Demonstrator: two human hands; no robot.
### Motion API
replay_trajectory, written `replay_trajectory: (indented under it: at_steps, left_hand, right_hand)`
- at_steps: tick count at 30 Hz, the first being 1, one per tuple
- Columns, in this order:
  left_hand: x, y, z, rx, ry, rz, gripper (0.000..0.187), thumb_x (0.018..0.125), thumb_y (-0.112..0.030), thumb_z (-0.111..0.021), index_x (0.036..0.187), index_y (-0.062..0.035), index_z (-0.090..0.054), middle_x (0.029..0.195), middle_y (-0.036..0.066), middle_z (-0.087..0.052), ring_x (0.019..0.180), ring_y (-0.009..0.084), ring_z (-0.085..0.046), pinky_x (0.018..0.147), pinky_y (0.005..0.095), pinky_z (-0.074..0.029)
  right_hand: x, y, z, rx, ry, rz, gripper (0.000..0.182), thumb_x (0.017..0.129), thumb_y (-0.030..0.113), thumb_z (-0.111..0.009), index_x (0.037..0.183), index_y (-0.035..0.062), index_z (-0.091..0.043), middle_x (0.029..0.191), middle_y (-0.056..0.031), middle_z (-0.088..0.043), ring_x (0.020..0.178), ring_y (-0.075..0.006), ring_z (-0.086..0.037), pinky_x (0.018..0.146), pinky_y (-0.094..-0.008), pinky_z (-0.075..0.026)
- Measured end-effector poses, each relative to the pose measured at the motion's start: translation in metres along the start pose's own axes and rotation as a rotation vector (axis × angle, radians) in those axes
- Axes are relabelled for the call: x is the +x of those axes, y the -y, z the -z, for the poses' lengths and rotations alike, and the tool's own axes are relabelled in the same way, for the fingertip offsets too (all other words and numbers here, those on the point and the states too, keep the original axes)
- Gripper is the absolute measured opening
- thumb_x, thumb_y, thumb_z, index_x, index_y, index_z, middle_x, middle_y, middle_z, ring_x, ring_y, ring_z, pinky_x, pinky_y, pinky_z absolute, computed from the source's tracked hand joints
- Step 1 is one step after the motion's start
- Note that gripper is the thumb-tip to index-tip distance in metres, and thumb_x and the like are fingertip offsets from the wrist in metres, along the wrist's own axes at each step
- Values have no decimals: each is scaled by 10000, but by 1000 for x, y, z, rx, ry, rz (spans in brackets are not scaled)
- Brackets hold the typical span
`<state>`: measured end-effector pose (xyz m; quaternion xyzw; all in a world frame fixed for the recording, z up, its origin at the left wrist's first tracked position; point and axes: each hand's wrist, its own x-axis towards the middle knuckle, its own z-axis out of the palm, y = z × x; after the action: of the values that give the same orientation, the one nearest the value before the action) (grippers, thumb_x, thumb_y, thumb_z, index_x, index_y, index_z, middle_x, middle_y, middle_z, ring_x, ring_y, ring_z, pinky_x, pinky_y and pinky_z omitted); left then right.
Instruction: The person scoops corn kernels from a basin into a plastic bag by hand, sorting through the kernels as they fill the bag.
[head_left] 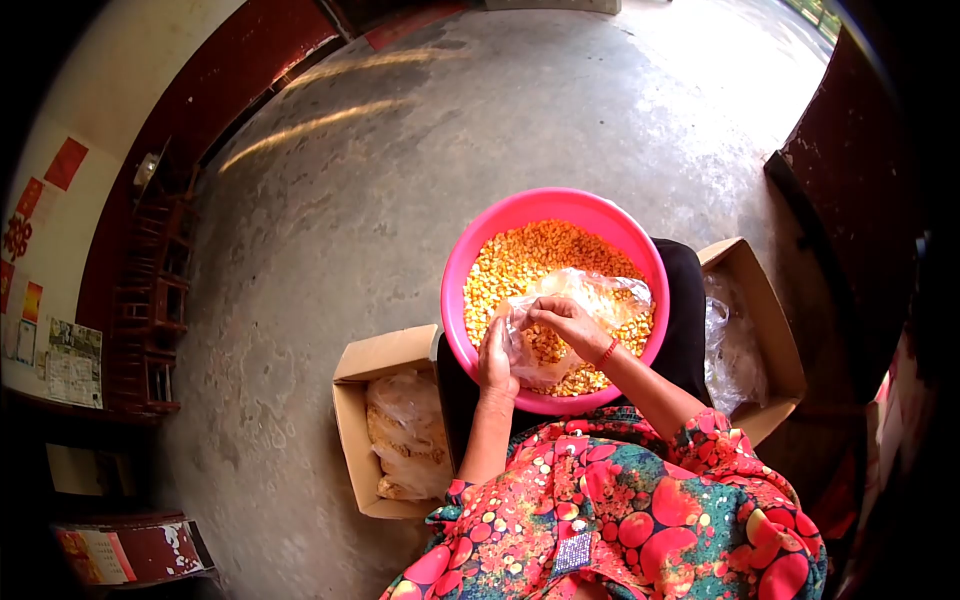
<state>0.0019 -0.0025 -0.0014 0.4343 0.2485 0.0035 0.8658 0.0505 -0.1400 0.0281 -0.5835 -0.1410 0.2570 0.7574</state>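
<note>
A pink basin (458,300) rests on my lap, holding a wide heap of yellow-orange corn kernels (540,245). Over the kernels lies a clear plastic bag (590,290), crumpled and partly spread out. My left hand (495,360) is at the near left rim, its fingers closed on the bag's left edge. From the right, my right hand (568,320) reaches over the basin and pinches the same bag near its edge. A red bracelet (608,352) circles my right wrist.
Left of me stands an open cardboard box (350,420) with filled plastic bags (408,430). On my right, another cardboard box (778,340) contains clear plastic bags (730,345). Wooden stools (150,300) line the left wall. Concrete floor (330,220) stretches ahead.
</note>
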Motion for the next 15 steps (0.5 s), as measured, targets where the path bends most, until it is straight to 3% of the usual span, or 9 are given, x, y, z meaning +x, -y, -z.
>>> replay_trajectory:
  at_steps: [1, 3, 6, 10, 12, 15]
  left_hand:
    - [0, 0, 1, 1, -1, 2, 318, 886, -248, -403, 1061, -13, -525, 1016, 77, -571, 952, 170, -525, 841, 292, -403]
    - [-1, 0, 2, 8, 46, 8, 278, 873, -253, -439, 1040, -60, -549, 938, 6, -573, 784, 80, -527, 697, 214, -425]
    - [2, 2, 5, 36, 38, 10, 247, 863, -235, -464, 1018, -66, -556, 905, -6, -576, 758, 68, -526, 665, 192, -425]
    - [1, 3, 5, 16, 18, 21, 226, 854, -213, -483, 1012, -70, -558, 896, -11, -575, 757, 62, -523, 655, 179, -421]
    - [-1, 0, 2, 24, 18, 35, 231, 853, -209, -485, 1022, -69, -555, 892, -10, -578, 766, 66, -525, 667, 183, -423]
    - [-8, -7, -9, 34, 35, 43, 203, 862, -193, -463, 979, -65, -570, 883, -12, -567, 764, 62, -506, 685, 200, -417]
  right_hand:
    - [-1, -2, 0, 2, -1, -2, 193, 840, 178, -489, 824, 16, -592, 791, -26, -605, 793, -82, -539, 746, -241, -419]
    - [-1, -5, 1, -35, 2, -14, 177, 834, 165, -504, 840, 12, -593, 789, -12, -600, 792, -69, -531, 713, -218, -420]
    - [-3, -1, 3, -69, 14, -68, 170, 831, 163, -519, 845, 10, -593, 793, -14, -597, 784, -71, -534, 708, -202, -422]
    - [2, 0, 13, -98, 24, -70, 170, 834, 157, -523, 853, 2, -591, 800, -21, -596, 778, -74, -540, 718, -210, -434]
    - [7, 4, 19, -111, 74, -1, 183, 841, 156, -521, 889, -12, -574, 866, -43, -598, 844, -102, -549, 797, -246, -423]
    - [10, 26, 26, 79, 37, -53, 176, 850, 171, -510, 889, 8, -564, 801, -52, -598, 725, -111, -581, 680, -242, -481]
